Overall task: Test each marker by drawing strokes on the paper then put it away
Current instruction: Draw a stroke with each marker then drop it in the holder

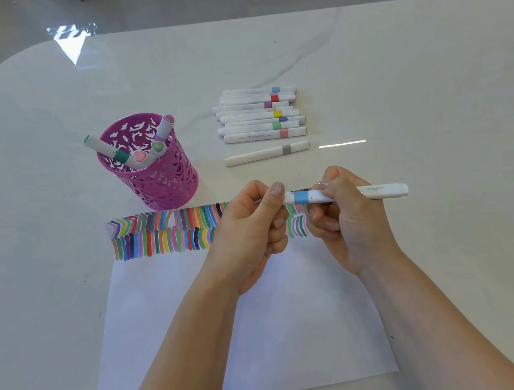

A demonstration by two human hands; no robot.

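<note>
Hands meet over the far edge of the paper (243, 336): the right hand (344, 218) grips the barrel of a white marker with a blue band (382, 190), held level, while the left hand (249, 229) pinches its left end. Rows of coloured strokes (163, 234) cross the sheet's far edge. Farther left stands a pink cutout pen cup (154, 172) holding markers; loose markers (261, 113) lie far right.

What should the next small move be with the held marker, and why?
Probably pull the hands apart to uncap it. The left hand pinches the end of the blue-banded marker beside the band, the right hand grips the barrel, and it hovers level over the paper, no tip showing. If it was already tested, it would go in the purple cup instead.
</note>
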